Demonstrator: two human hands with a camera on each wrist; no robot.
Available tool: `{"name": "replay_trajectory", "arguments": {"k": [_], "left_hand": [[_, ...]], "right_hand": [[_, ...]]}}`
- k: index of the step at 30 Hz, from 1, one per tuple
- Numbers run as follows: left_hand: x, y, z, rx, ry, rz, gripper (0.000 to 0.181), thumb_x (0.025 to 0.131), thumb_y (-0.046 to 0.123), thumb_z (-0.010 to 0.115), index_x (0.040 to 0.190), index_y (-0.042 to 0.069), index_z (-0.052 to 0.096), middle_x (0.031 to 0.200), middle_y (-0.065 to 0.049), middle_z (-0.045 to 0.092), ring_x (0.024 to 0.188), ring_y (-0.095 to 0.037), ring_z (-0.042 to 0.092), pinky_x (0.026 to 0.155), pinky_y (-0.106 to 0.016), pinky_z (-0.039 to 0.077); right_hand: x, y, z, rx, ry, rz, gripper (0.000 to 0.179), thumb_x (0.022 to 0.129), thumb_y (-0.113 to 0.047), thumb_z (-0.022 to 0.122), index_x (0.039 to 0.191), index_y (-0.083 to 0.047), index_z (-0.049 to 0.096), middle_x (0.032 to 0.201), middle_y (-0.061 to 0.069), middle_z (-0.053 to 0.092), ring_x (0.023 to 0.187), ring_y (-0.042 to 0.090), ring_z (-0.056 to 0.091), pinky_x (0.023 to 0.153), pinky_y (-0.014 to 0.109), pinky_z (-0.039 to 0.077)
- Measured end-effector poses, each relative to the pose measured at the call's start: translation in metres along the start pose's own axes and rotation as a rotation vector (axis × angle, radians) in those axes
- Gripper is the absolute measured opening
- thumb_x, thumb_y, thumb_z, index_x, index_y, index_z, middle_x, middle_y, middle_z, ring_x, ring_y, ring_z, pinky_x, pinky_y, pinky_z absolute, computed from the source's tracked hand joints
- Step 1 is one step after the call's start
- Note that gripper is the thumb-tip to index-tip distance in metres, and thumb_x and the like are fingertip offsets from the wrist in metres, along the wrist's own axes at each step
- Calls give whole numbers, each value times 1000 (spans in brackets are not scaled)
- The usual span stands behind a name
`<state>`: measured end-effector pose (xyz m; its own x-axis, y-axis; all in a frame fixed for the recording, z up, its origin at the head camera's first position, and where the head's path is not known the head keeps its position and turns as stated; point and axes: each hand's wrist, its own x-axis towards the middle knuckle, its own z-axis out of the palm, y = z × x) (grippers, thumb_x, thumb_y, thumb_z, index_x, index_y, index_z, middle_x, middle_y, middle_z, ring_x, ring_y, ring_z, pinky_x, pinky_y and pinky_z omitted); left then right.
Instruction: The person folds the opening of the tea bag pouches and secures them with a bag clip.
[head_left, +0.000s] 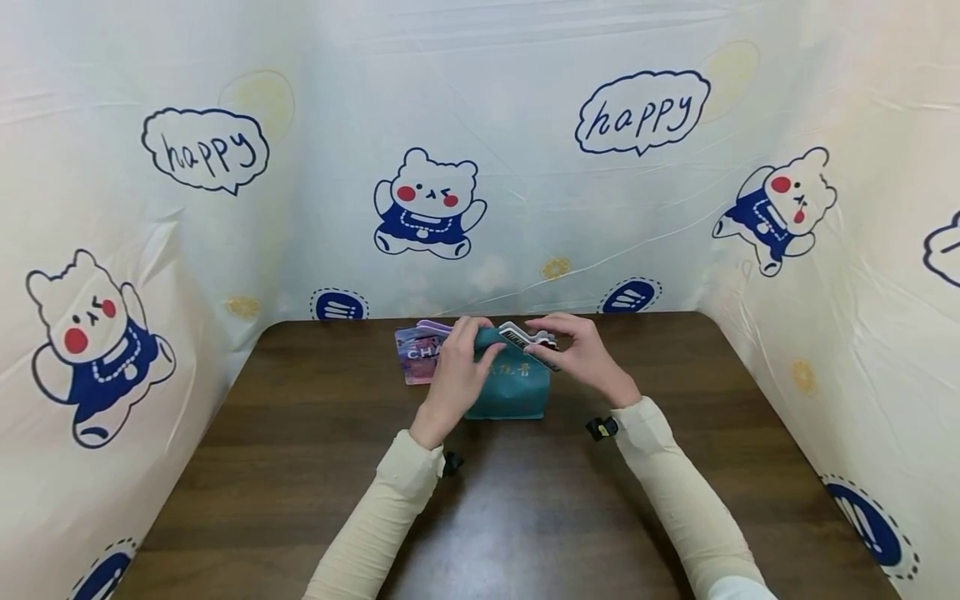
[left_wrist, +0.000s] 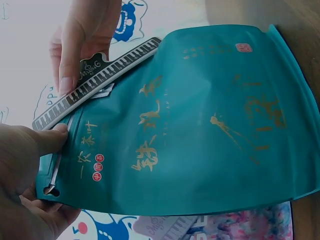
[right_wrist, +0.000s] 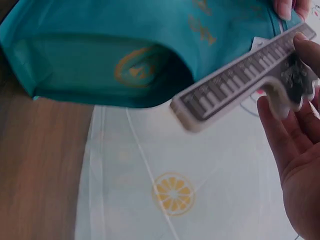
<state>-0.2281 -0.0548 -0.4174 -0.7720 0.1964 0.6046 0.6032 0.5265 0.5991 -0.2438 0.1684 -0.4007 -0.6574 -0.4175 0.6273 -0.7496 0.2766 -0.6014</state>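
A teal tea bag (head_left: 510, 396) with gold lettering stands upright on the table, its flat bottom visible in the right wrist view. My left hand (head_left: 457, 371) pinches the bag's top edge near its left corner, thumb on the front. My right hand (head_left: 585, 354) holds a bag clip (right_wrist: 240, 77) printed with black and white piano keys, gripping its dark scalloped handle between thumb and fingers. The clip slants across the bag's top right corner in the left wrist view. Whether its jaws have the bag's edge between them, I cannot tell.
Left of the teal bag and partly behind it is a pink and purple bag (head_left: 417, 357) with a lilac piano-key clip (head_left: 432, 327) at its top. Both stand near the far edge of the brown wooden table (head_left: 315, 450). Printed white cloth (head_left: 510, 108) encloses the back and sides.
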Motion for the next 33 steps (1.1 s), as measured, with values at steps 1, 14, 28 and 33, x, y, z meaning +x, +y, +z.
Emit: {"name": "replay_trajectory", "arguments": {"k": [1,14,28,33], "left_hand": [[0,0,0,4,0,3,27,92,11,75,113,5,59,108,-11,59,99,-24,62,92,-41,57],[-3,10,5,197,59,174,24,90,7,77,112,6,66,103,-10,60,89,-24,63,81,-39,58],[0,17,16,253,73,249,18,93,9,74,109,6,68,99,-8,62,87,-22,61,76,-36,57],[3,19,20,247,62,251,16,92,9,75,108,7,69,98,-8,63,87,-22,61,76,-35,57]], "right_hand": [[1,3,2,-1,-8,-1,36,82,8,79,116,9,71,105,22,72,85,27,66,71,38,57],[-5,20,10,-25,-59,-33,29,87,-2,78,116,-4,75,107,10,74,89,19,69,77,32,59],[-11,6,-4,-271,-94,-96,28,88,-5,79,115,-4,70,107,7,71,93,17,69,82,36,59],[-13,3,-9,-314,-98,-83,28,87,-5,80,113,-5,70,105,6,70,91,15,68,83,36,59]]}}
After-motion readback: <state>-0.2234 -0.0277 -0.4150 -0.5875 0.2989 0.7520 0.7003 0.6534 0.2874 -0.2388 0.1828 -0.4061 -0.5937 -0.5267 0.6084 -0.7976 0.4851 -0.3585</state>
